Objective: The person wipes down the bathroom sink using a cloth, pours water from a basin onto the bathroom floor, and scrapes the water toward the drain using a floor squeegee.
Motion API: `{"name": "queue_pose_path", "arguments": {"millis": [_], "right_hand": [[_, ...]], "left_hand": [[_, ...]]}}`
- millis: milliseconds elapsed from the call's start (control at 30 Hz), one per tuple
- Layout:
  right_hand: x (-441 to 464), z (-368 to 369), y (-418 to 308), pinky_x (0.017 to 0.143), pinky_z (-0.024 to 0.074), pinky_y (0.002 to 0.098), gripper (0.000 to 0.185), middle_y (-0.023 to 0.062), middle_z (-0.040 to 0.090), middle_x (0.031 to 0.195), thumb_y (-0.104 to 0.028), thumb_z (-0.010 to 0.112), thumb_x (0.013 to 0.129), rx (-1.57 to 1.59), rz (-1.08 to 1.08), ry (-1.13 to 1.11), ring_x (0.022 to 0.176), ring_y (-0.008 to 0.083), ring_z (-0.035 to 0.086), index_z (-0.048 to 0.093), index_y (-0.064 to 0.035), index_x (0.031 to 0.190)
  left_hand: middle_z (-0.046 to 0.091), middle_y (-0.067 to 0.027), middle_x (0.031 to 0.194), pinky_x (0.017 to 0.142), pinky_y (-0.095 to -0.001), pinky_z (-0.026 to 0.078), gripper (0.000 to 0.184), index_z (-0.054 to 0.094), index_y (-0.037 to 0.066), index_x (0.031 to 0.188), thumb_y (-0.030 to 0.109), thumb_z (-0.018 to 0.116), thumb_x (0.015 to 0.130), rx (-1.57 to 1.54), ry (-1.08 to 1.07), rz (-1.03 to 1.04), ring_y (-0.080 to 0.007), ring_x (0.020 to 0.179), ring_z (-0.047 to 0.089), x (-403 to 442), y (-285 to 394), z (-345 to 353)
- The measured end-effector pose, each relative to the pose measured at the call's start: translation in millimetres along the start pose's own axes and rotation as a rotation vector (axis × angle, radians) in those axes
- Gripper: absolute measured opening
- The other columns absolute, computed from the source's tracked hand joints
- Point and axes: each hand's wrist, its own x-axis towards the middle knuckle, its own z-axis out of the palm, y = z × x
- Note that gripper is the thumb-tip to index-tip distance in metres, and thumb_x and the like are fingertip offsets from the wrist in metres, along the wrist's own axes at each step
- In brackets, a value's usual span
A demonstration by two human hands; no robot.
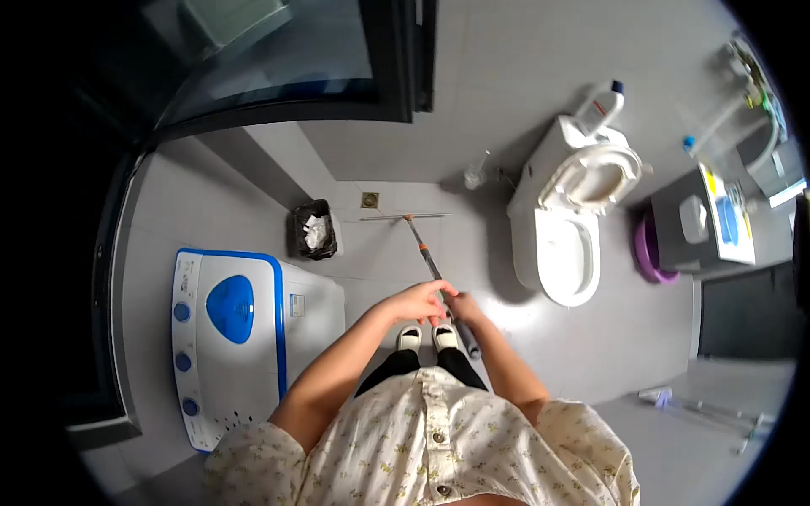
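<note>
A long-handled floor squeegee (pixel 431 263) with a grey pole and orange fittings slants down toward my body. Its thin wide blade lies on the grey tiles near a square floor drain (pixel 369 200). My right hand (pixel 464 308) is closed around the upper part of the pole, and the grey grip end sticks out below it. My left hand (pixel 418 301) is beside the pole, its fingers stretched out and apart, reaching across to the right hand. Whether the left fingertips touch the pole I cannot tell. Both feet, in light slippers (pixel 410 338), stand below the hands.
To the right stands a white toilet (pixel 540 253) with its lid raised and a bottle (pixel 601 108) on the tank. A black-lined bin (pixel 300 229) and a blue-trimmed washing machine (pixel 282 329) stand left. Farther right are a purple basin (pixel 648 253) and a sink counter (pixel 680 242).
</note>
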Motion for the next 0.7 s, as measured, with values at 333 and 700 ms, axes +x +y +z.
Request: {"name": "queue_pose_path", "arguments": {"millis": [333,700], "right_hand": [[-121.2,-88.5,12.8,0.04,0.0337,0.021,0.028,-0.0006,0.055,0.063,-0.034,0.052,0.087,1.096,-0.021,0.045,0.049,0.0087,0.049,0.059,-0.0089,0.078],[-230.0,-237.3,152.2,0.043,0.0333,0.0194,0.03,-0.0007,0.053,0.063,-0.034,0.045,0.091,1.282,-0.152,0.448,0.049,0.0072,0.047,0.058,-0.0075,0.087]], "left_hand": [[0.037,-0.0044,0.101,0.063,-0.0219,0.046,0.044,0.053,0.015,0.112,0.0,0.066,0.072,0.504,-0.288,0.407,-0.0113,0.08,0.051,47.9,83.6,101.6],[0.045,-0.0094,0.101,0.074,-0.0343,0.047,0.028,0.054,0.009,0.108,0.001,0.058,0.081,0.826,-0.349,0.626,-0.0254,0.088,0.055,158.3,140.9,319.6]]}}
